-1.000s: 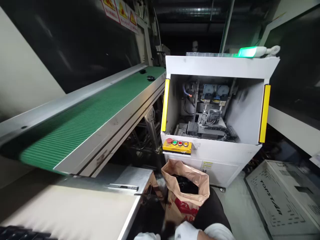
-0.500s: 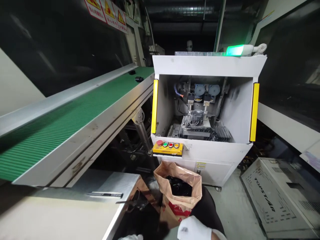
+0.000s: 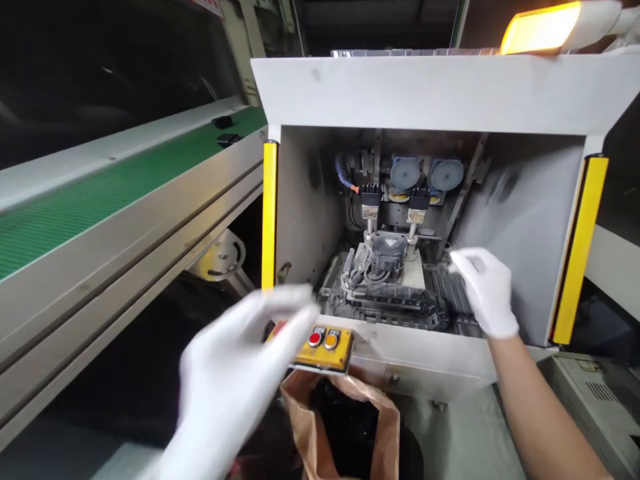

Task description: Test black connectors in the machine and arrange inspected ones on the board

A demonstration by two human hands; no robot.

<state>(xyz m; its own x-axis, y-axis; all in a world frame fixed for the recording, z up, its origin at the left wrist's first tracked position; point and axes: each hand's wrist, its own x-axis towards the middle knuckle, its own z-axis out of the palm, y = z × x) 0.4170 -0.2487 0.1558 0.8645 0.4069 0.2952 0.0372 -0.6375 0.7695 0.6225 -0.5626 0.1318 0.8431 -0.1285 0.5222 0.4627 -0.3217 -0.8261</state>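
Observation:
Both hands wear white gloves. My left hand [image 3: 235, 367] is in front of the yellow control box [image 3: 320, 352], blurred by motion. Its thumb and fingers curve apart with nothing visible between them, and part of the box is hidden behind it. Inside the machine's opening, over the right side, my right hand [image 3: 487, 290] reaches in with fingers extended to the left and no object visible in them. Two upright fixtures further inside carry black parts, the left black part [image 3: 371, 193] and the right black part [image 3: 419, 197]. Neither hand touches them.
Yellow side bars [image 3: 269, 213] flank the white machine's [image 3: 425, 93] opening. An amber lamp [image 3: 543, 28] glows on top. To the left runs a green conveyor belt [image 3: 125, 190] with black pieces [image 3: 229, 140]. A brown paper bag [image 3: 305, 417] holding dark contents stands below the control box.
My view has moved closer to the machine. Both hands have risen from low in the picture, the right one into the opening. The lamp has turned from green to amber; black parts now top the fixtures.

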